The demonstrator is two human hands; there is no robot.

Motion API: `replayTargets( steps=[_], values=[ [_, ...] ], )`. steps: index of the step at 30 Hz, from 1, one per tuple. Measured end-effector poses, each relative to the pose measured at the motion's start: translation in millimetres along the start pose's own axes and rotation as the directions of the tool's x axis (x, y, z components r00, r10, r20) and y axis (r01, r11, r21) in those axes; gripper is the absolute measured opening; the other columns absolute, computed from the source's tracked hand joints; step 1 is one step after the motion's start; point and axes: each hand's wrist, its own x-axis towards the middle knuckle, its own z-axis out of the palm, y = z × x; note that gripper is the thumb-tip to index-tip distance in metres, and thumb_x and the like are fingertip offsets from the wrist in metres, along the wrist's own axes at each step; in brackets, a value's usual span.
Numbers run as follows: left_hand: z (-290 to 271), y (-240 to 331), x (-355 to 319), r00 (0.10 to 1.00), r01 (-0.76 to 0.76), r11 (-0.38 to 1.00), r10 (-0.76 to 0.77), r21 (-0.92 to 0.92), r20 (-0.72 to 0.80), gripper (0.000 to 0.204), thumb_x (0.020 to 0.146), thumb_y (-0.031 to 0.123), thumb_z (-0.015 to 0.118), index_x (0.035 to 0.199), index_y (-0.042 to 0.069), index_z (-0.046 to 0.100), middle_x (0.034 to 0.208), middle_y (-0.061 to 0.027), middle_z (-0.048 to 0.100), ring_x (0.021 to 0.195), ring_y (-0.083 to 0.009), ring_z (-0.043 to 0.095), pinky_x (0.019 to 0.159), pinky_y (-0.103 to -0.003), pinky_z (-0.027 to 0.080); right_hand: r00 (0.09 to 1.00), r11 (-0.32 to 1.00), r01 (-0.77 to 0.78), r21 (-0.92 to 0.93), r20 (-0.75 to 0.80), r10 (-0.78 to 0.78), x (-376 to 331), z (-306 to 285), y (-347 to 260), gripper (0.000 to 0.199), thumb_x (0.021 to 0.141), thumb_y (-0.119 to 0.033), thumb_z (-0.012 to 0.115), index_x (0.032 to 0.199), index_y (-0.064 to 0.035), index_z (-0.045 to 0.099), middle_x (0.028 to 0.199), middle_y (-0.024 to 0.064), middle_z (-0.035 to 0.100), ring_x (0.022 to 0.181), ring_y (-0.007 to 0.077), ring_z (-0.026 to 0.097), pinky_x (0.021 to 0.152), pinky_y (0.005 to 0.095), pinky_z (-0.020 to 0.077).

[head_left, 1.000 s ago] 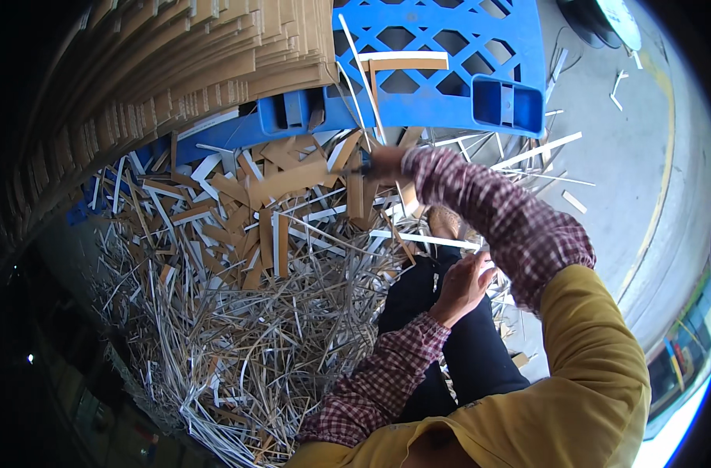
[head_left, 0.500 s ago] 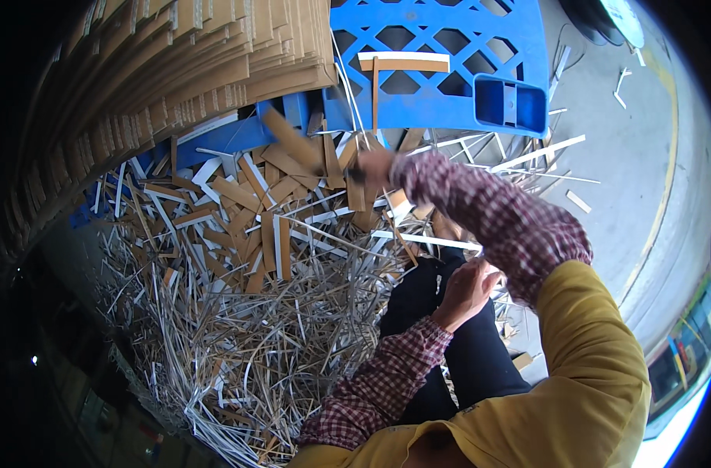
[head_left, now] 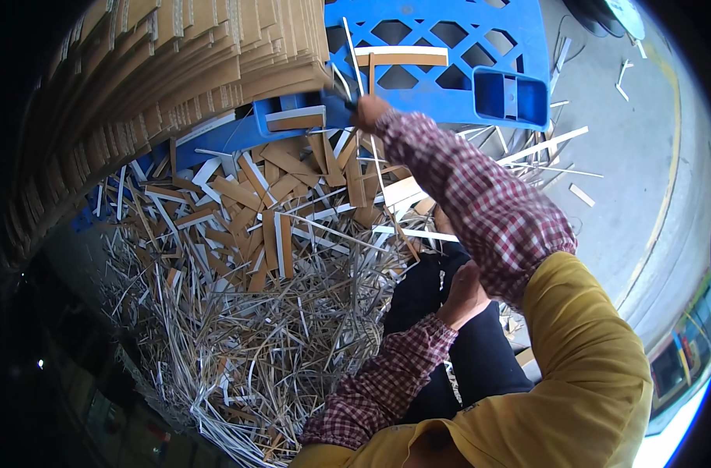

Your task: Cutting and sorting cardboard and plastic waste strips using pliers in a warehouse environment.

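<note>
My right hand [head_left: 369, 111] closes on light, stiff brown cardboard strips [head_left: 289, 168], best pinched mid-length, by the blue plastic pallet [head_left: 449, 58]; my left hand [head_left: 463, 292] rests loosely curled, empty.

A stack of flat brown corrugated cardboard sheets [head_left: 176, 70], package stock with pale edges, fills the upper left of the frame and fans toward the top centre. At the lower right edge a small blurred strip of colourful panels [head_left: 687, 347], red, green and blue, may be signs or packages; too small to tell.
</note>
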Motion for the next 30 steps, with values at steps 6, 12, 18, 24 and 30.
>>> replayTargets(
  steps=[6, 12, 18, 24, 30],
  values=[
    [-9.4, 11.9, 14.0, 0.964, 0.251, 0.968, -0.251, 0.009, 0.093, 0.017, 0.074, 0.009, 0.058, 0.078, 0.001, 0.043, 0.073, -0.0136, 0.052, 0.07, -0.0296, 0.054, 0.061, -0.037, 0.043, 0.593, 0.89, 0.386, 0.244, 0.673, -0.442, -93.3, 23.0, 21.3, 0.027, 0.077, -0.028, 0.056, 0.083, -0.0031, 0.064, 0.076, 0.0128, 0.062, 0.071, 0.0221, 0.059, 0.065, 0.035, 0.0456],
    [-7.1, 14.4, 14.4, 0.967, 0.243, 0.967, -0.235, -0.073, 0.102, 0.019, 0.074, 0.007, 0.057, 0.09, -0.001, 0.049, 0.079, -0.0174, 0.057, 0.073, -0.032, 0.057, 0.063, -0.037, 0.046, 0.998, 0.986, 0.033, -0.162, -0.055, -0.042, -9.7, -48.0, 9.8, 0.024, 0.074, -0.022, 0.057, 0.081, -0.0001, 0.063, 0.078, 0.0189, 0.061, 0.072, 0.0287, 0.061, 0.063, 0.0371, 0.0472],
    [11.4, -4.4, 1.4, 0.999, -0.015, 1.0, 0.015, 0.012, -0.029, 0.027, 0.069, 0.007, 0.06, 0.092, -0.003, 0.049, 0.078, -0.0174, 0.056, 0.072, -0.0332, 0.056, 0.067, -0.038, 0.045, 0.995, 0.962, 0.058, -0.268, -0.064, -0.078, 21.1, -32.3, -15.0, 0.022, 0.072, -0.018, 0.053, 0.079, 0.0012, 0.062, 0.081, 0.0203, 0.06, 0.081, 0.0311, 0.06, 0.065, 0.0367, 0.0487],
    [-13.4, 12.8, 12.3, 0.96, 0.255, 0.967, -0.251, -0.017, 0.126, 0.015, 0.072, 0.005, 0.056, 0.082, 0.0, 0.046, 0.072, -0.0162, 0.054, 0.07, -0.0327, 0.055, 0.062, -0.039, 0.043, 0.84, 0.84, 0.52, -0.157, 0.273, -0.469, -57.3, 48.9, -2.8, 0.024, 0.076, -0.029, 0.055, 0.082, -0.0072, 0.062, 0.071, 0.0169, 0.06, 0.079, 0.0316, 0.058, 0.069, 0.0387, 0.0462],
    [15.2, -15.3, -12.3, 0.988, 0.141, 0.99, -0.141, -0.003, 0.057, 0.016, 0.07, 0.003, 0.057, 0.083, -0.002, 0.047, 0.073, -0.017, 0.053, 0.071, -0.033, 0.055, 0.065, -0.04, 0.044, 0.997, 0.987, 0.035, -0.158, -0.062, -0.045, 11.5, -13.9, 4.6, 0.023, 0.071, -0.024, 0.054, 0.079, -0.0037, 0.061, 0.081, 0.0199, 0.06, 0.077, 0.0319, 0.06, 0.065, 0.0383, 0.0486]
  ],
)
